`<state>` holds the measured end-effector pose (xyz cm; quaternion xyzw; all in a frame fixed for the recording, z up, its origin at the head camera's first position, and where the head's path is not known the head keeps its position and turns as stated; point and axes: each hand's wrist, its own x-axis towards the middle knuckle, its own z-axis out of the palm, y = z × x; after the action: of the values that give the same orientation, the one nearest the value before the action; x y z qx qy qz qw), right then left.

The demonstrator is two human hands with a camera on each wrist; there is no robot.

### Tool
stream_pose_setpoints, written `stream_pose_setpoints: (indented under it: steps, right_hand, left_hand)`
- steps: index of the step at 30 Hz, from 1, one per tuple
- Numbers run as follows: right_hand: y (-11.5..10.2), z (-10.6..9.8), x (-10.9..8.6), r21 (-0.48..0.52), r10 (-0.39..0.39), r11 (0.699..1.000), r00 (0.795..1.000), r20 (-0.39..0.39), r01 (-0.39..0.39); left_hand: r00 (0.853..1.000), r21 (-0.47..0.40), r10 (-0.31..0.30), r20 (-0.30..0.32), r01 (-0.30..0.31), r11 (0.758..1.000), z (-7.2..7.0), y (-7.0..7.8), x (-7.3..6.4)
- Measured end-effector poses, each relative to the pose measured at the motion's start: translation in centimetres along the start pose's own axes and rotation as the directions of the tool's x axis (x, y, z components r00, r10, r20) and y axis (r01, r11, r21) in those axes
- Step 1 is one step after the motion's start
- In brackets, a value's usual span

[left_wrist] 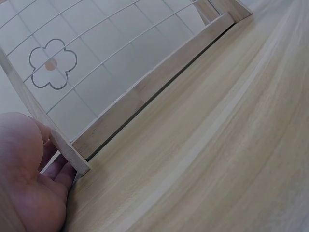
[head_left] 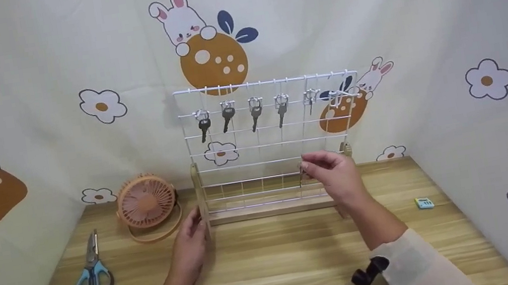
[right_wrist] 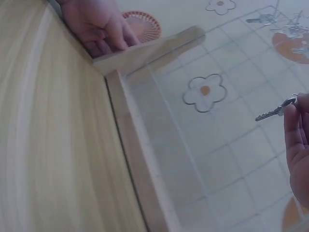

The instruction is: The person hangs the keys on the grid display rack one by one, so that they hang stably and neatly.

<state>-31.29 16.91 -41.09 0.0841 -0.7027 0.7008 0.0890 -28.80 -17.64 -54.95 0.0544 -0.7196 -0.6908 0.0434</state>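
A white wire grid rack (head_left: 257, 163) stands upright in a wooden base. Several keys (head_left: 256, 115) hang in a row from hooks near its top. My left hand (head_left: 192, 246) holds the lower left end of the wooden frame; in the left wrist view, the fingers of that hand (left_wrist: 29, 174) curl in behind the wood. Before the right part of the grid, my right hand (head_left: 341, 179) pinches a key between thumb and fingertips. This key (right_wrist: 273, 113) shows its toothed blade pointing away from the hand in the right wrist view.
An orange fan (head_left: 147, 202) stands left of the rack. Scissors with blue and black handles (head_left: 92, 282) lie at the table's left. A small light-blue device (head_left: 424, 202) lies at the right. Behind the table hangs a patterned curtain (head_left: 115, 37).
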Motion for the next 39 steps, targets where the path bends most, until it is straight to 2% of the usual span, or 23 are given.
stream_pose_setpoints:
  steps: [5,11,15,20,26,33,39]
  right_hand:
    - [-3.8,-2.4,-0.4,0.024,-0.045,0.999,0.999,-0.028,0.046]
    - [-8.8,-5.0,-0.6,0.105,-0.155,0.98,0.981,-0.118,0.168]
    - [-11.5,-5.9,-0.5,0.16,-0.208,0.958,0.962,-0.177,0.236]
    - [-13.7,-6.2,0.1,0.156,-0.249,0.948,0.951,-0.184,0.278]
    - [-14.5,-6.4,1.4,0.161,-0.249,0.948,0.955,-0.163,0.275]
    - [-13.5,-7.2,1.9,0.183,-0.174,0.962,0.973,-0.155,0.201]
    - [-12.7,-7.2,1.9,0.194,-0.168,0.961,0.974,-0.154,0.197]
  left_hand:
    - [1.0,-0.015,0.01,0.004,-0.01,1.0,-0.1,-0.2,-0.2]
    - [1.0,0.034,0.005,0.016,-0.006,0.999,-0.2,-0.2,-0.2]
    - [1.0,0.044,0.008,0.008,-0.008,0.999,-0.2,-0.3,-0.1]
    - [1.0,0.034,0.0,-0.001,0.0,0.999,-0.3,-0.4,-0.1]
    - [1.0,0.005,-0.008,0.008,0.008,1.0,-0.2,-0.2,-0.1]
    - [1.0,0.022,-0.021,0.014,0.021,1.0,-0.1,0.1,-0.3]
    - [0.999,0.024,-0.009,0.032,0.008,1.0,-0.1,0.0,-0.1]
